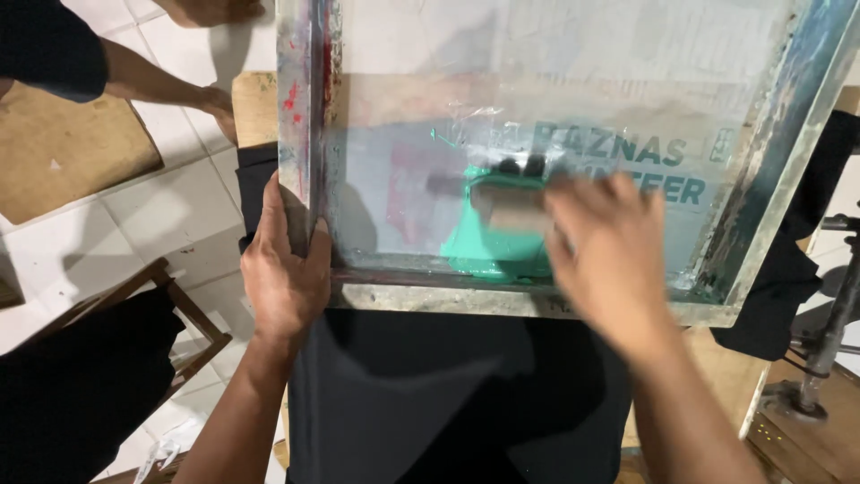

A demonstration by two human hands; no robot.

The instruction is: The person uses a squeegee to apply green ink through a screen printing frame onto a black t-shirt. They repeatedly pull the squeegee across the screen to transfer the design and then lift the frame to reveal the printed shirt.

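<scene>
A screen-printing frame (502, 300) with a pale mesh lies on a black shirt (421, 394) spread over a board. My left hand (285, 269) grips the frame's near left corner. My right hand (605, 251), blurred by motion, holds the wooden handle of a squeegee (506, 204) inside the frame. A pool of green ink (488, 251) sits on the mesh under the squeegee, near the frame's front edge. Teal lettering shows through the mesh to the right.
Another person's arm (152, 82) reaches in at the upper left over a white tiled floor (170, 206). A wooden board (63, 148) lies at left, a wooden stand with black cloth (98, 367) lower left, a metal post (833, 332) at right.
</scene>
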